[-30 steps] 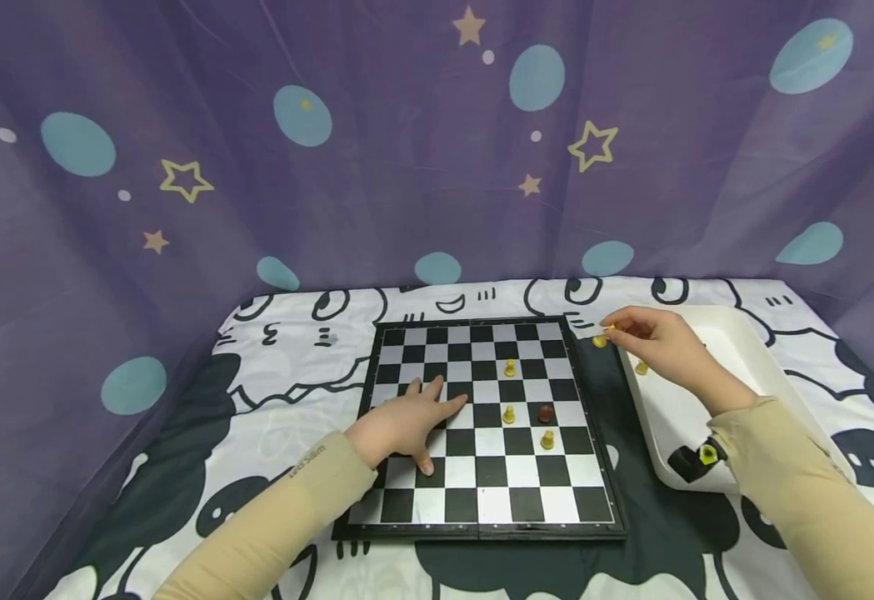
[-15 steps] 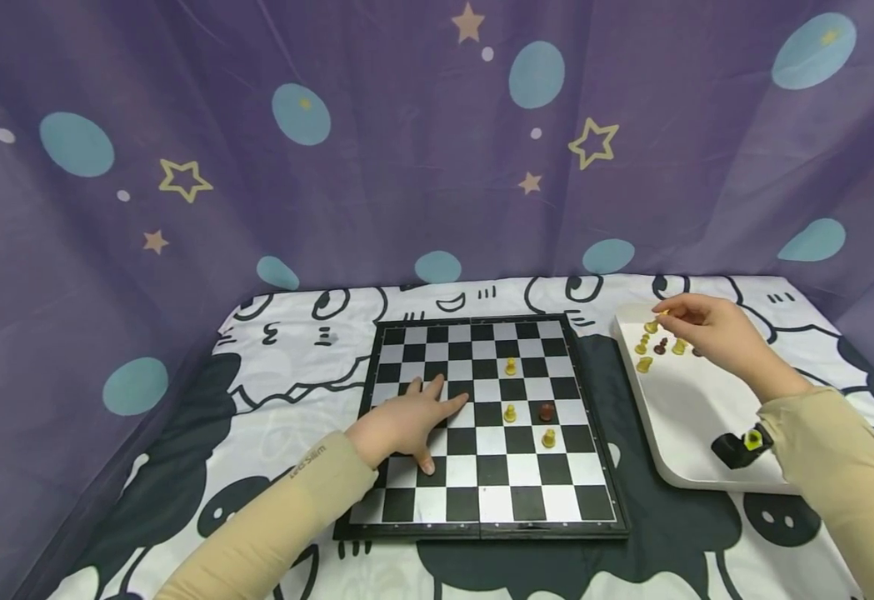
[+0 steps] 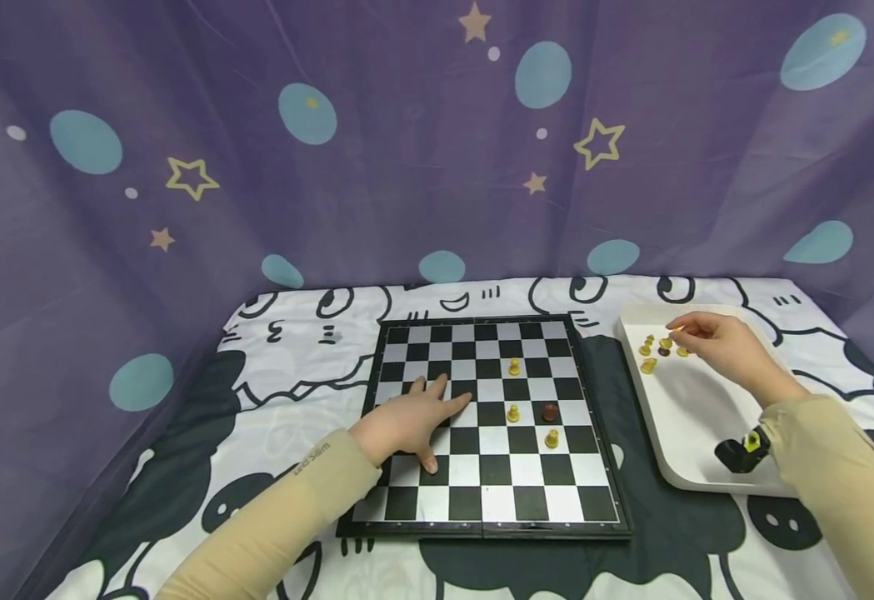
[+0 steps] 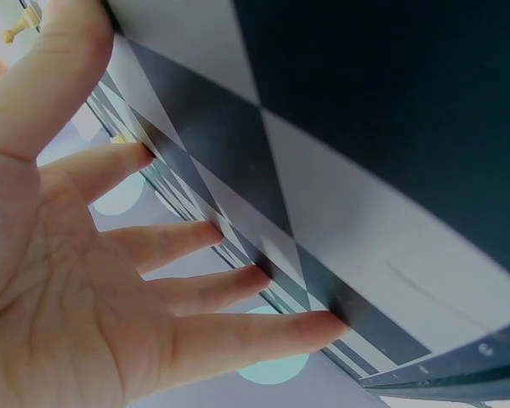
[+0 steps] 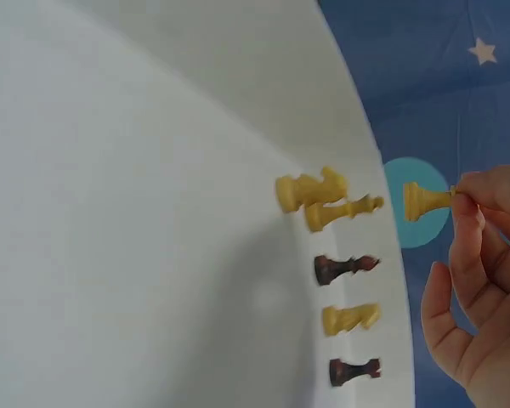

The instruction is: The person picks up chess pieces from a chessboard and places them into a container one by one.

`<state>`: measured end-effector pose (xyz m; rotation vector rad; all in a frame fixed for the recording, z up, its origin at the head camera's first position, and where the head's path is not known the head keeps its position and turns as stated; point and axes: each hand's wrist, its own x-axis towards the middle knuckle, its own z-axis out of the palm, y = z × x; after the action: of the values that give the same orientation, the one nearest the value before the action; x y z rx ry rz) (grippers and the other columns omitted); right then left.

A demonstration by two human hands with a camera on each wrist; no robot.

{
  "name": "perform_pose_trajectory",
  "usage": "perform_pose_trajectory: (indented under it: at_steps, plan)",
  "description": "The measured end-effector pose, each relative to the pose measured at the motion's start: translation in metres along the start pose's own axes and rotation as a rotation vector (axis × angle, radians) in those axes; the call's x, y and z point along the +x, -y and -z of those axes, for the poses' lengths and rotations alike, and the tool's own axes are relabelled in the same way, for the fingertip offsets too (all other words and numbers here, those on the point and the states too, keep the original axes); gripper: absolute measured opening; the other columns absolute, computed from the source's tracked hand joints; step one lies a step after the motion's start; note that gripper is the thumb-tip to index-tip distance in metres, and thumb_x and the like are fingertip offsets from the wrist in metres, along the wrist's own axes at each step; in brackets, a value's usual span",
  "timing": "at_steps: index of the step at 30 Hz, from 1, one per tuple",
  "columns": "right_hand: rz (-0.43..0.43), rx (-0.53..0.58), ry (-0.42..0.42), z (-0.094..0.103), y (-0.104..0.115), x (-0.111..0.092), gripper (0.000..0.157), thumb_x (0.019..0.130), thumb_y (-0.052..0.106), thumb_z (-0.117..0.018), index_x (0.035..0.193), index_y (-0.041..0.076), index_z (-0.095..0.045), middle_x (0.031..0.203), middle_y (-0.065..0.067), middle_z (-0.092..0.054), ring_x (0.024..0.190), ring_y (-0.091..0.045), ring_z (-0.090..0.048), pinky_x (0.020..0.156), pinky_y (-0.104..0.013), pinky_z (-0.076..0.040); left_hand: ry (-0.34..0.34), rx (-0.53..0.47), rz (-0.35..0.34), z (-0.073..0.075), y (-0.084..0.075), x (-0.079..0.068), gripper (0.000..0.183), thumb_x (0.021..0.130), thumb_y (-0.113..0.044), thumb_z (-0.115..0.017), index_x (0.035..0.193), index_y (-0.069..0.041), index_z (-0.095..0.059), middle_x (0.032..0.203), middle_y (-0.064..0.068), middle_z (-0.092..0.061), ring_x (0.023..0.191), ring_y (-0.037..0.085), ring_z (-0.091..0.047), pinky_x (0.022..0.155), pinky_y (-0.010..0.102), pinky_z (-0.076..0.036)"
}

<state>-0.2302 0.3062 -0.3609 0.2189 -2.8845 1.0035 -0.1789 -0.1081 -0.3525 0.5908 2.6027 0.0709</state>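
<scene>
Resting our left hand (image 3: pixel 407 421), fingers splayed and gripping nothing, on the chessboard (image 3: pixel 498 504), we could topple its yellow pieces (image 3: pixel 513 413) by leaning; over the white tray (image 3: pixel 695 446), our right hand (image 3: pixel 725 348) pinches a yellow chessman (image 5: pixel 416 202) (only by its narrow end), which could slip.

There is one chessboard (image 3: pixel 496 503), bearing three yellow chess pieces (image 3: pixel 514 367) and one dark red chess piece (image 3: pixel 550 412), all four closer to its right edge than its left. One white tray (image 3: pixel 695 450) holds five towards its far left corner, namely three yellow tray pieces (image 5: pixel 350 319) and two dark tray pieces (image 5: pixel 347 267). There are two hands: one left hand (image 3: pixel 407 421) near the board's left edge and one right hand (image 3: pixel 725 350), pinching one further yellow piece (image 5: pixel 421 202).
</scene>
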Motion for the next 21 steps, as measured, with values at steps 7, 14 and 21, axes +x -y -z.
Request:
perform_pose_trajectory:
  at_steps: [7, 14, 21]
  plan:
    - [-0.017, 0.0, 0.04, -0.008, -0.018, 0.003, 0.028, 0.095, 0.018, -0.057, 0.106, -0.006, -0.064, 0.084, -0.01, -0.068, 0.066, 0.005, -0.049, 0.058, -0.02, -0.042, 0.007, -0.002, 0.0, 0.0, 0.001, 0.0, 0.106, 0.061, -0.027, -0.086, 0.15, -0.028, -0.029, 0.159, 0.013, -0.011, 0.143, 0.042, -0.012, 0.1, 0.055, -0.039]
    - [-0.014, 0.015, 0.068, -0.014, -0.026, 0.003, 0.025, 0.092, 0.014, -0.061, 0.105, -0.007, -0.065, 0.085, -0.007, -0.069, 0.068, 0.007, -0.047, 0.061, -0.016, -0.041, 0.002, -0.007, 0.002, -0.001, 0.0, -0.001, 0.106, 0.06, -0.027, -0.086, 0.15, -0.027, -0.029, 0.159, 0.013, -0.012, 0.143, 0.043, -0.013, 0.1, 0.056, -0.04]
    - [-0.007, -0.028, 0.101, -0.017, -0.029, 0.004, 0.025, 0.089, 0.014, -0.063, 0.106, -0.005, -0.066, 0.087, -0.009, -0.066, 0.071, 0.001, -0.047, 0.063, -0.018, -0.039, 0.0, -0.004, 0.005, 0.0, -0.001, -0.001, 0.106, 0.061, -0.027, -0.086, 0.15, -0.027, -0.03, 0.159, 0.013, -0.012, 0.143, 0.042, -0.013, 0.099, 0.054, -0.041]
